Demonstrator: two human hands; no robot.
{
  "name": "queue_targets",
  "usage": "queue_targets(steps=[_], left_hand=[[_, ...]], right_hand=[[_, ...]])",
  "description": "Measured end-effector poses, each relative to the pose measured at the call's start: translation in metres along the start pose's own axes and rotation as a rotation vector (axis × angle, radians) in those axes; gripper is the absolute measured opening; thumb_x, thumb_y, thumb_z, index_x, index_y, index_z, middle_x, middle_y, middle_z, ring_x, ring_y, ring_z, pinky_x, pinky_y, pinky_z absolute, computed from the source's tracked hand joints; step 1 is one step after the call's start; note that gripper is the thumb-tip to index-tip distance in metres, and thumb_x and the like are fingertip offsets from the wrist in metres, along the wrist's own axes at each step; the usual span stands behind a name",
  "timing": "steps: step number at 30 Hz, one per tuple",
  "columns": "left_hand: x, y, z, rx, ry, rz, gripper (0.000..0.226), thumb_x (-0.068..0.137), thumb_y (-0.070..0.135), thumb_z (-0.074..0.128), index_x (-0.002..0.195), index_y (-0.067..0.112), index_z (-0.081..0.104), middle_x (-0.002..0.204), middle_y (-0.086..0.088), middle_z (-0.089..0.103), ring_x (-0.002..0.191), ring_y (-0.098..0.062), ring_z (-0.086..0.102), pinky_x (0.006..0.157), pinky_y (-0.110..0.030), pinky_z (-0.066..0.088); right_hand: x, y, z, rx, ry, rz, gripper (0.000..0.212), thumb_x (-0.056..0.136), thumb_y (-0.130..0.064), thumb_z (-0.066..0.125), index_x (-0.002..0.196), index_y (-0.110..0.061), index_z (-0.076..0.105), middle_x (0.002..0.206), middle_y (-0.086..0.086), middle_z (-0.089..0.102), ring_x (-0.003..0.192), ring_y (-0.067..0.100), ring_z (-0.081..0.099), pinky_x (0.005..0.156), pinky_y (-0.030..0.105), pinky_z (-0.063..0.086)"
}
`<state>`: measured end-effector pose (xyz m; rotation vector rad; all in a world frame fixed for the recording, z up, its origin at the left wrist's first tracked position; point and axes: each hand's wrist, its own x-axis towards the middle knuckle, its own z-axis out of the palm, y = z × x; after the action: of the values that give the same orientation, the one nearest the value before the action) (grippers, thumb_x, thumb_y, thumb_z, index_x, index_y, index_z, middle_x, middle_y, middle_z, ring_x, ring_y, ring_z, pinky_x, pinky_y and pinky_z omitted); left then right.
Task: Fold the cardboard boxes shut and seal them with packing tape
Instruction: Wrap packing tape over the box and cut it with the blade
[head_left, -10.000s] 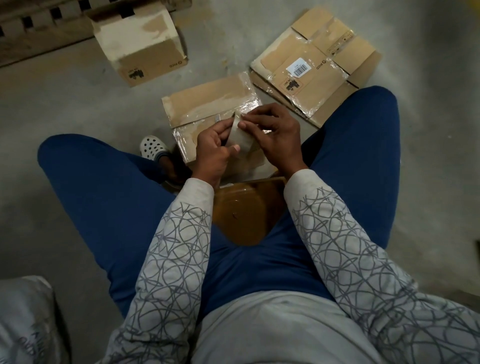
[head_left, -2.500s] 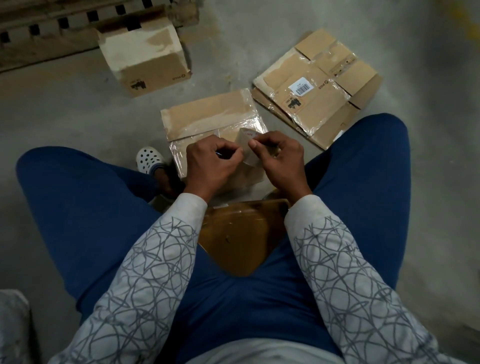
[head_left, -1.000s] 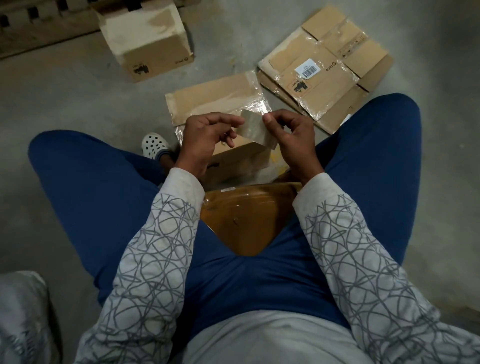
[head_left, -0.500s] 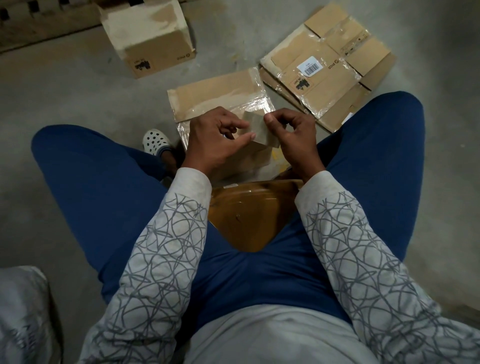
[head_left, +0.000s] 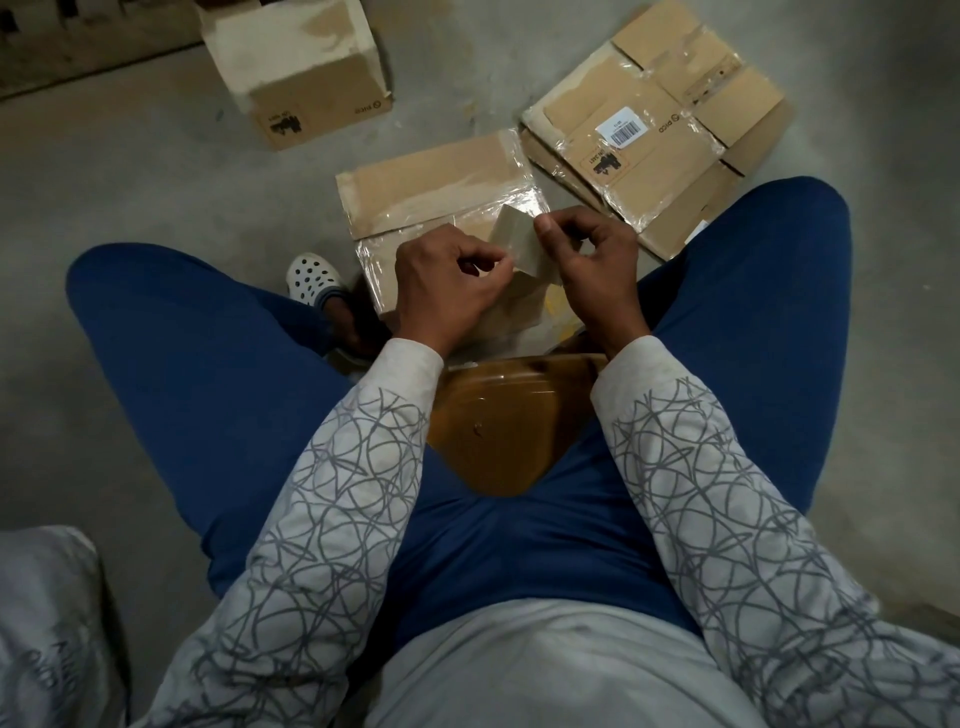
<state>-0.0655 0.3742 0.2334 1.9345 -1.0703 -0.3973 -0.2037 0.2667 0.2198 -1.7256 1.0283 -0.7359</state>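
Left hand (head_left: 447, 291), right hand (head_left: 592, 265) pinch tape piece (head_left: 514, 244) over cardboard box (head_left: 436, 182) on floor (head_left: 156, 182).

One head-worn camera looks steeply down, close over the lap.

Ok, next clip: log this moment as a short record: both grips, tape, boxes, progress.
left grip: pinches the tape from its left side
right grip: pinches the same tape at its right edge
tape: held over the film-wrapped flat box; roll or loose piece, cannot tell
labelled flat box: on the floor, right of that one
upright box: on the floor, far left, assembled
progress: neither grip is on a box; sealing not yet begun
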Motion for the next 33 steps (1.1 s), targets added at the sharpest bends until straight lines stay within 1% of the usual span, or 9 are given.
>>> queue_targets(steps=[7, 13, 15, 18, 21, 23, 26, 30, 33], left_hand=[[-0.002, 0.005, 0.008, 0.049, 0.067, -0.019, 0.012, 0.079, 0.028, 0.074, 0.076, 0.016, 0.075, 0.075, 0.004, 0.069, 0.066, -0.008, 0.063, 0.067, -0.032, 0.057], [0.004, -0.001, -0.002, 0.02, 0.135, -0.089, 0.006, 0.08, 0.023, 0.074, 0.079, 0.018, 0.072, 0.075, 0.011, 0.068, 0.066, -0.002, 0.064, 0.066, -0.025, 0.058], [0.009, -0.007, -0.008, -0.024, 0.159, -0.127, 0.003, 0.081, 0.021, 0.073, 0.082, 0.018, 0.071, 0.076, 0.011, 0.069, 0.066, -0.002, 0.066, 0.064, -0.029, 0.06], [0.013, -0.011, -0.011, -0.215, 0.064, -0.194, 0.005, 0.088, 0.01, 0.07, 0.091, 0.013, 0.071, 0.082, -0.001, 0.074, 0.068, -0.016, 0.072, 0.061, -0.04, 0.063], [0.015, -0.014, -0.01, -0.37, -0.061, -0.313, 0.028, 0.09, -0.004, 0.056, 0.08, 0.013, 0.075, 0.075, -0.01, 0.073, 0.062, -0.026, 0.068, 0.068, -0.048, 0.062], [0.016, -0.015, -0.01, -0.44, -0.162, -0.41, 0.039, 0.089, -0.01, 0.047, 0.076, 0.013, 0.076, 0.075, -0.012, 0.072, 0.063, -0.025, 0.067, 0.068, -0.046, 0.06], [0.016, -0.009, -0.016, -0.57, -0.279, -0.453, 0.035, 0.094, -0.014, 0.039, 0.09, -0.001, 0.071, 0.086, -0.018, 0.069, 0.067, -0.02, 0.066, 0.065, -0.031, 0.058], [0.017, -0.007, -0.024, -0.718, -0.293, -0.417, 0.022, 0.098, 0.004, 0.053, 0.102, -0.01, 0.069, 0.095, -0.029, 0.064, 0.073, -0.024, 0.063, 0.068, -0.032, 0.055], [0.013, -0.009, -0.019, -0.595, -0.251, -0.36, 0.023, 0.089, 0.019, 0.076, 0.099, -0.002, 0.074, 0.092, -0.022, 0.071, 0.076, -0.025, 0.066, 0.071, -0.033, 0.057]], right_hand=[[-0.001, -0.001, 0.002, -0.03, -0.026, -0.012, 0.017, 0.097, -0.025, 0.066, 0.101, -0.012, 0.076, 0.095, -0.005, 0.07, 0.086, -0.009, 0.058, 0.074, 0.008, 0.045], [-0.001, -0.002, 0.001, -0.035, -0.049, -0.018, 0.013, 0.098, -0.026, 0.064, 0.103, -0.019, 0.074, 0.097, -0.01, 0.068, 0.089, -0.013, 0.058, 0.075, 0.007, 0.045], [-0.001, -0.002, -0.001, -0.007, -0.049, -0.016, 0.012, 0.099, -0.025, 0.063, 0.102, -0.02, 0.073, 0.095, -0.011, 0.068, 0.088, -0.012, 0.058, 0.075, 0.007, 0.045], [-0.001, -0.004, -0.001, 0.014, -0.06, -0.016, 0.011, 0.099, -0.024, 0.062, 0.1, -0.021, 0.073, 0.093, -0.015, 0.068, 0.086, -0.011, 0.058, 0.074, 0.009, 0.046], [-0.001, -0.004, 0.0, 0.006, -0.058, -0.022, 0.012, 0.1, -0.023, 0.062, 0.099, -0.02, 0.073, 0.092, -0.016, 0.068, 0.085, -0.011, 0.059, 0.074, 0.009, 0.046], [-0.001, -0.003, 0.0, 0.002, -0.052, -0.016, 0.011, 0.1, -0.023, 0.062, 0.099, -0.02, 0.073, 0.091, -0.016, 0.067, 0.084, -0.011, 0.059, 0.072, 0.009, 0.045], [0.0, -0.001, -0.001, -0.004, -0.057, -0.011, 0.011, 0.1, -0.023, 0.063, 0.099, -0.019, 0.074, 0.091, -0.015, 0.067, 0.083, -0.012, 0.058, 0.071, 0.008, 0.044], [0.001, -0.001, -0.002, 0.014, -0.059, -0.007, 0.012, 0.099, -0.022, 0.063, 0.099, -0.016, 0.074, 0.09, -0.014, 0.067, 0.081, -0.013, 0.058, 0.071, 0.007, 0.043], [0.0, -0.002, 0.0, 0.004, -0.071, -0.011, 0.013, 0.099, -0.023, 0.063, 0.097, -0.017, 0.075, 0.088, -0.011, 0.068, 0.08, -0.01, 0.057, 0.071, 0.008, 0.043]])
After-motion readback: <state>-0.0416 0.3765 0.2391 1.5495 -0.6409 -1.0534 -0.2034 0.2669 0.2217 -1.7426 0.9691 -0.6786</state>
